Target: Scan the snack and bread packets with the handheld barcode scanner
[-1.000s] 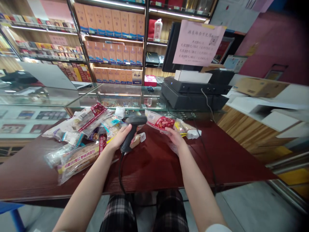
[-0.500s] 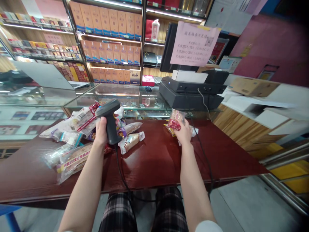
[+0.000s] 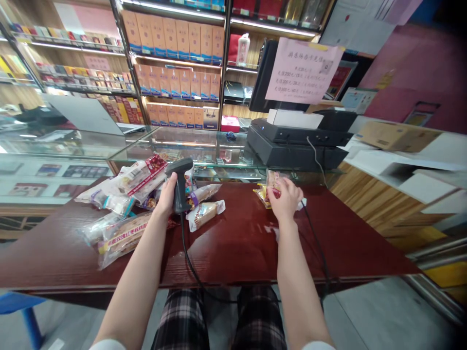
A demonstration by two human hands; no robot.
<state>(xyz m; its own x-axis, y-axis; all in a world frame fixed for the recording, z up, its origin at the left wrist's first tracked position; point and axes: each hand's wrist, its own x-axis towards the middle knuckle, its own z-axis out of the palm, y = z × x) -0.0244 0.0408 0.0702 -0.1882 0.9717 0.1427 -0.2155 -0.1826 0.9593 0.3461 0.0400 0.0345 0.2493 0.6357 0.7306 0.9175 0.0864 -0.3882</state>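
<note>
My left hand (image 3: 168,193) is closed around the grip of a black handheld barcode scanner (image 3: 179,187), whose cord hangs down over the table's front edge. The scanner stands above the right side of a heap of wrapped snacks. At the right, my right hand (image 3: 286,198) rests over a few small snack packets (image 3: 273,182), its thumb and fingers apart; the hand partly hides them. Between the hands, nearer the left one, lies a wrapped bread roll (image 3: 206,214) in clear-and-white film. A long bagged loaf (image 3: 126,236) lies left of my left forearm.
The dark red table (image 3: 233,253) has a glass display counter (image 3: 204,146) behind it. A black cash drawer (image 3: 292,150) and a monitor with a pink notice (image 3: 302,70) stand at the back right. A black cable (image 3: 317,233) runs down the table's right side.
My right hand has loosened its fingers from the red packet, which now sits lower among the small packets. The left hand still holds the scanner. The whole view has shifted slightly.
</note>
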